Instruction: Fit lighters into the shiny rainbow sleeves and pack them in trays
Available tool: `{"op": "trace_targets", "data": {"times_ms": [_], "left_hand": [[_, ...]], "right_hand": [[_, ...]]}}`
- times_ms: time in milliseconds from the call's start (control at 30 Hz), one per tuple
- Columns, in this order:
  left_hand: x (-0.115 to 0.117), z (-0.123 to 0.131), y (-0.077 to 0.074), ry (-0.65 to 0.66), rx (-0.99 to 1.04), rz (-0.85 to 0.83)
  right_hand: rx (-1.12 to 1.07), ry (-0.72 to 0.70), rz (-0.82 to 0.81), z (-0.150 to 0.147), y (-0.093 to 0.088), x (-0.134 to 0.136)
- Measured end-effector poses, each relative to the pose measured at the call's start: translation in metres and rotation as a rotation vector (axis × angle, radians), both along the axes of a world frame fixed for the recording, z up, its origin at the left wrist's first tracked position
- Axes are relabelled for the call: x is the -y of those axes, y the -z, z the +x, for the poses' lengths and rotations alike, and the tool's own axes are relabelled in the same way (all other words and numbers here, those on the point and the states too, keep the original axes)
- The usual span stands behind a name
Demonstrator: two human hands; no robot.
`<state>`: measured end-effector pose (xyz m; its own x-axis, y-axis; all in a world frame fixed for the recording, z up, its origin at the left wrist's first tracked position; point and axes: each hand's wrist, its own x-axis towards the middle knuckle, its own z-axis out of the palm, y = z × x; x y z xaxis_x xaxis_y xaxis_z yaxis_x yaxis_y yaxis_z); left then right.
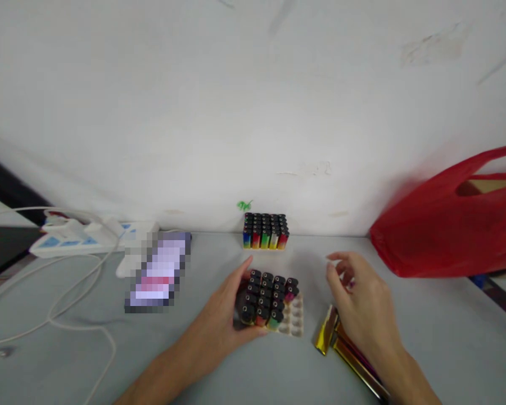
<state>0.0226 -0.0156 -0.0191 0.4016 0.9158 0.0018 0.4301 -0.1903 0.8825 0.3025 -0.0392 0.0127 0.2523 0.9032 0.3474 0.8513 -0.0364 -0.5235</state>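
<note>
A pale tray with round slots stands near the middle of the table, and several black-topped lighters fill its left and back slots. Slots at its front right are bare. My left hand wraps round the tray's left side, thumb and fingers on the tray and lighters. My right hand hovers to the right of the tray with fingers curled, near a small pinkish thing partly hidden by them. Below it lie a gold lighter and several metallic gold and red lighters, partly covered by the hand.
A full block of coloured lighters stands against the wall. At the left are a phone with a blurred screen, a white power strip and loose white cables. A red bag rests at the right.
</note>
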Motion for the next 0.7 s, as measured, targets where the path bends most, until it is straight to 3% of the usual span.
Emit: {"op": "trace_targets", "data": {"times_ms": [167, 400, 533, 700], "left_hand": [[0.002, 0.0, -0.002, -0.014, -0.014, -0.009], [0.002, 0.0, -0.002, -0.003, -0.041, -0.01], [0.001, 0.0, -0.002, -0.006, -0.044, -0.005], [0.001, 0.0, 0.0, -0.001, -0.039, 0.012]], "right_hand": [[0.507, 0.307, -0.354, 0.018, -0.004, -0.002], [0.535, 0.248, -0.712, 0.031, -0.014, 0.007], [0.5, 0.181, -0.687, 0.039, -0.005, 0.008], [0.344, 0.086, -0.501, 0.047, 0.007, -0.002]]}}
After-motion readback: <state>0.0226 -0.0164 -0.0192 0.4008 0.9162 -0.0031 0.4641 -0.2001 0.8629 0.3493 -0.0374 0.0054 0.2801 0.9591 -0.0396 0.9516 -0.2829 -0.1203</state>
